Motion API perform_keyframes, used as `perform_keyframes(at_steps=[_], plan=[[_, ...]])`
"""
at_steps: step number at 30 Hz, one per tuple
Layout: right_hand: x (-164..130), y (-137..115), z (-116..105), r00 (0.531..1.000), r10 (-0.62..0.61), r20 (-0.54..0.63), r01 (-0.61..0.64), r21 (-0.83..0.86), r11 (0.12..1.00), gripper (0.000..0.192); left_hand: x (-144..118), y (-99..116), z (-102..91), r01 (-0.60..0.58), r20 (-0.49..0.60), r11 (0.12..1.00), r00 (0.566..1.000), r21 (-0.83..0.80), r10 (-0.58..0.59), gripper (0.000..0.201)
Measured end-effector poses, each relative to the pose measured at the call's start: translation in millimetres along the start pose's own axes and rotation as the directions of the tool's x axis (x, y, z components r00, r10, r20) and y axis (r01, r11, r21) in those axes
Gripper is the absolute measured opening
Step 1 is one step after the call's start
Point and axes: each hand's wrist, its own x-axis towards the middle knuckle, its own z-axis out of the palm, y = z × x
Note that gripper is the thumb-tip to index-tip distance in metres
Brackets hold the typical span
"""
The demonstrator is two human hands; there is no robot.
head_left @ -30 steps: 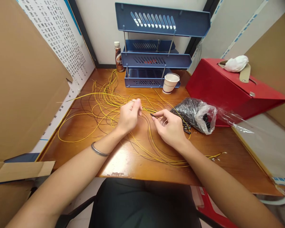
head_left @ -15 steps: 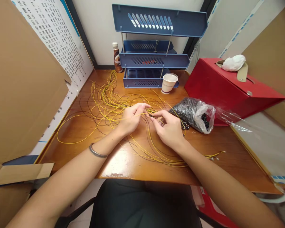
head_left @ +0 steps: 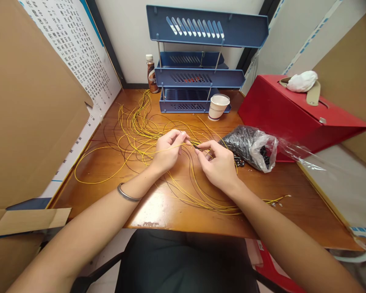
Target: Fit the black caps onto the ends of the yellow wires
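Nearest the camera, two bare forearms reach out over the front edge of a wooden desk (head_left: 158, 211), the left one wearing a thin metal bangle (head_left: 126, 194) at the wrist. The left hand (head_left: 167, 151) has its thumb and forefinger pinched together on a yellow wire (head_left: 140, 151), whose end it holds up just above the desk. The right hand (head_left: 219, 165) sits just beside it, fingertips nearly meeting the left's, and its thumb and forefinger are closed on a small dark piece (head_left: 197, 149) at the tip; what that piece is cannot be told at this size. Under and around both hands lies a loose tangle of yellow and dark wires (head_left: 134, 122), spreading from the near right of the desk back toward the far left. Just right of the right hand is a clear plastic bag (head_left: 253, 146) full of small black parts, a few of them spilled at its near side. Behind the bag stands a red box (head_left: 293, 114) with a crumpled white cloth (head_left: 302, 80) on top. Further back are a paper cup (head_left: 218, 106), a blue stacked letter tray (head_left: 198, 81) against the wall, and a brown bottle (head_left: 152, 74) to the tray's left. Cardboard (head_left: 30, 106) and a printed sheet (head_left: 79, 53) wall in the left side.
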Motion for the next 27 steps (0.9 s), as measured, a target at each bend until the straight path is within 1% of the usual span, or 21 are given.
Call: perform_keyframes(at_steps=[4, 6, 7, 9, 12, 16, 19, 21, 27], plan=[[0, 2, 1, 1.000, 0.009, -0.020, -0.010, -0.019, 1.000, 0.011, 5, -2, -1.9, -0.007, -0.169, 1.000, 0.986, -0.030, 0.002, 0.033], [0, 2, 1, 1.000, 0.011, -0.023, -0.011, -0.020, 1.000, 0.011, 7, -2, -3.4, -0.010, -0.209, 1.000, 0.978, -0.019, 0.006, 0.033], [0, 3, 1, 1.000, 0.011, -0.024, -0.011, -0.017, 1.000, 0.011, 8, -2, -3.9, -0.008, -0.206, 1.000, 0.978, -0.014, 0.005, 0.034], [0, 3, 0, 1.000, 0.008, -0.026, -0.008, -0.008, 1.000, 0.011, 7, -2, -4.6, 0.006, -0.159, 1.000, 0.987, -0.011, -0.008, 0.035], [1, 3, 0, 0.999, -0.007, -0.033, 0.008, 0.016, 1.000, 0.010, 5, 0, -4.9, 0.035, -0.048, 0.999, 0.998, -0.024, -0.036, 0.038], [1, 3, 0, 0.999, -0.014, -0.030, 0.015, 0.043, 0.999, 0.009, 0, 4, -3.5, 0.026, 0.063, 0.999, 0.998, -0.042, -0.024, 0.042], [1, 3, 0, 0.999, -0.024, -0.023, 0.025, 0.058, 0.998, 0.009, -2, 5, -1.3, 0.032, 0.124, 0.998, 0.992, -0.047, -0.026, 0.040], [0, 3, 0, 0.999, -0.026, -0.018, 0.027, 0.062, 0.998, 0.009, -3, 4, -0.2, 0.032, 0.137, 0.998, 0.990, -0.047, -0.026, 0.037], [1, 3, -2, 0.999, -0.029, -0.015, 0.030, 0.032, 0.999, 0.009, -2, -1, -0.4, 0.017, 0.125, 0.999, 0.992, -0.027, -0.013, 0.035]])
